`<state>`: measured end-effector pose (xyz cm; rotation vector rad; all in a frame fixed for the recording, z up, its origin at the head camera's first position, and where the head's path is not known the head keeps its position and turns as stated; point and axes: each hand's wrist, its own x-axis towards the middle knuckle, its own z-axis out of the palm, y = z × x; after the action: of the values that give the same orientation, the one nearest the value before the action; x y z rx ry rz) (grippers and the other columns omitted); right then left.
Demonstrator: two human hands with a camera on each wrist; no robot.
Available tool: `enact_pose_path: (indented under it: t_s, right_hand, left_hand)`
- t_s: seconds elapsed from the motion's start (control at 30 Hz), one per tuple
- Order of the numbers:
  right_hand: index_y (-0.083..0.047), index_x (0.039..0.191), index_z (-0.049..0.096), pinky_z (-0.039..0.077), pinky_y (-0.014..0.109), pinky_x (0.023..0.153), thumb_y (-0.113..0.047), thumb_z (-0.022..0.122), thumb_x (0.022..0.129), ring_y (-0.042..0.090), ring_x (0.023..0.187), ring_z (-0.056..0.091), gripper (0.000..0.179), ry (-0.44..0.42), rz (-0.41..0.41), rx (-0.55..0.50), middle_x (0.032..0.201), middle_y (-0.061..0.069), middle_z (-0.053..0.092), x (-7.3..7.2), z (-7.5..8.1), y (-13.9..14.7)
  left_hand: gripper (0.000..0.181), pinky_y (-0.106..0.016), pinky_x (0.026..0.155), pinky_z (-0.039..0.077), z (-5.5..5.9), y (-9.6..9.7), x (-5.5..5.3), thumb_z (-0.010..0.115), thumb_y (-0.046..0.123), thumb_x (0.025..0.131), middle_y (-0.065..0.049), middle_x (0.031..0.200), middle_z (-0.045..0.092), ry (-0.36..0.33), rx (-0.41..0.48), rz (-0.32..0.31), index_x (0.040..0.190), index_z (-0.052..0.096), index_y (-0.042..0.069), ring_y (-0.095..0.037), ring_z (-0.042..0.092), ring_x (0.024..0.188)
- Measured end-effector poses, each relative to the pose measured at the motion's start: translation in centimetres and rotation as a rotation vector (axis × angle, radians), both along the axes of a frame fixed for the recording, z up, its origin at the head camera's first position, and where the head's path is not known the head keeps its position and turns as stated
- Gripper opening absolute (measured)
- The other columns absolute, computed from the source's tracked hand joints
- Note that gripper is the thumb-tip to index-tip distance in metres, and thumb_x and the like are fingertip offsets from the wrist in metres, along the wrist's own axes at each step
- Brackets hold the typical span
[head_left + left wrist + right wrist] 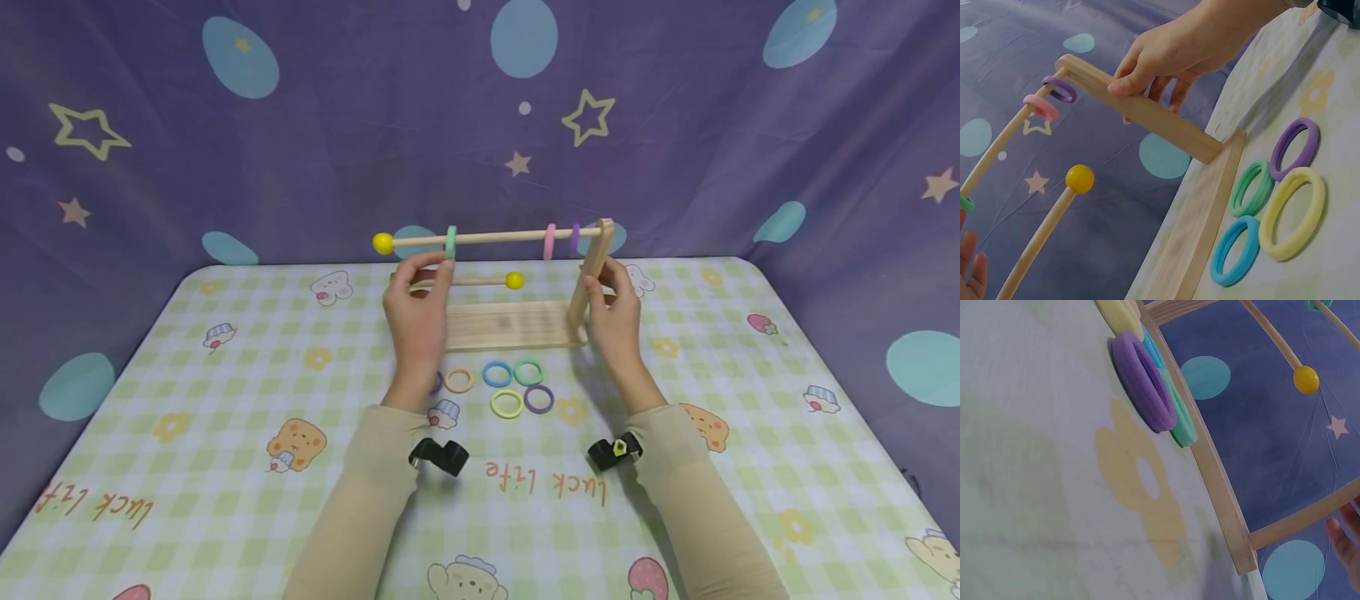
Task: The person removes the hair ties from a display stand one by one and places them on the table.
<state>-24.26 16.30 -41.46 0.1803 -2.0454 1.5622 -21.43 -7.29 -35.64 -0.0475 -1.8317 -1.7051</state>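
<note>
A wooden rack stands on the table, with a flat base point(517, 325), an upright post point(591, 275) on the right and a long upper rod point(502, 237) ending in a yellow ball point(383, 243). My left hand point(418, 312) pinches the lower edge of a green hair tie point(451, 242) that hangs round the upper rod's left part. My right hand point(617, 312) grips the post, thumb in front, as the left wrist view shows. Pink point(550, 242) and purple point(575, 239) hair ties hang near the post. The left hand hides the rack's left end.
A shorter rod point(480, 282) with a yellow ball point(513, 281) runs below the upper one. In front of the base lie loose hair ties: orange point(459, 381), blue point(497, 374), green point(528, 372), yellow point(507, 404), purple point(539, 399), and a dark one point(437, 382) partly behind the left wrist.
</note>
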Motion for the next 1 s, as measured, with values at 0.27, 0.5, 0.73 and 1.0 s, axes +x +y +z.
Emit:
enact_pose_path:
  t_s: [0.27,0.5,0.73,1.0]
  right_hand:
    - [0.004,0.133,0.054,0.045,0.025,0.082,-0.015,0.058,0.098,0.028,0.109,0.058,0.039,0.006,0.007,0.0,0.12,0.021,0.064,-0.1,0.0,0.0]
    - [0.003,0.133,0.054,0.045,0.026,0.083,-0.017,0.058,0.098,0.027,0.109,0.058,0.041,0.0,0.006,-0.002,0.119,0.02,0.064,0.0,0.1,0.0]
    - [0.003,0.134,0.053,0.046,0.026,0.083,-0.015,0.058,0.098,0.028,0.11,0.058,0.04,-0.018,0.01,-0.003,0.121,0.023,0.063,-0.1,0.0,0.1]
    - [0.003,0.134,0.053,0.046,0.025,0.083,-0.017,0.058,0.098,0.026,0.11,0.058,0.041,-0.022,0.008,-0.003,0.12,0.02,0.063,-0.1,0.0,0.1]
  left_hand:
    - [0.019,-0.025,0.07,0.043,1.4,-0.5,1.0,0.068,0.004,0.093,-0.023,0.101,0.067,-0.018,0.041,0.01,0.107,0.068,-0.008,-0.026,0.061,0.089]
    - [0.018,-0.023,0.07,0.044,2.8,-0.8,2.4,0.067,0.001,0.092,-0.021,0.097,0.067,-0.011,0.045,0.045,0.104,0.067,-0.013,-0.012,0.059,0.083]
    - [0.018,-0.024,0.07,0.043,2.6,-1.7,2.3,0.068,-0.001,0.091,-0.01,0.092,0.066,0.004,0.086,0.072,0.103,0.066,-0.014,-0.009,0.055,0.081]
    - [0.019,-0.023,0.067,0.044,2.8,-2.3,2.3,0.068,-0.002,0.09,-0.009,0.095,0.066,-0.009,0.099,0.114,0.104,0.066,-0.014,-0.009,0.058,0.082]
